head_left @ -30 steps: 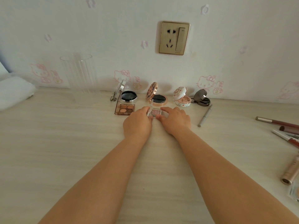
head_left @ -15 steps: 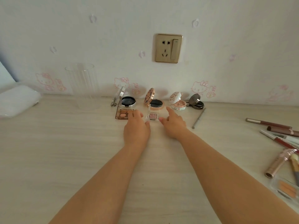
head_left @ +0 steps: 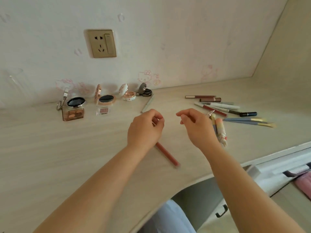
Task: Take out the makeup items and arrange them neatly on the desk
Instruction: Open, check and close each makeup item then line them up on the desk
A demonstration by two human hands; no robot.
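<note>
My left hand (head_left: 145,130) hovers over the middle of the desk (head_left: 50,148) and grips a red-brown lip pencil (head_left: 167,155), which slants down to the right below my palm. My right hand (head_left: 196,128) hangs beside it, fingers loosely curled, holding nothing. Along the wall stand an open black compact (head_left: 76,101), a brown eyeshadow palette (head_left: 73,114), a small pink eyeshadow (head_left: 103,110), a rose-gold cushion compact (head_left: 106,99), a white flowered compact (head_left: 128,95) and a dark pot (head_left: 145,91). A silver pencil (head_left: 147,103) lies just beyond my left hand.
A loose heap of lip pens and liners (head_left: 218,105), blue-handled brushes (head_left: 249,121) and a pink tube (head_left: 221,130) lies right of my right hand. A clear ribbed cup (head_left: 13,84) stands far left. The desk's curved front edge (head_left: 210,174) runs lower right, with a drawer below it.
Both hands left the small pink eyeshadow by the wall and drew back to the right. My left hand now holds the red-brown pencil. The view swung right toward the heap of pens.
</note>
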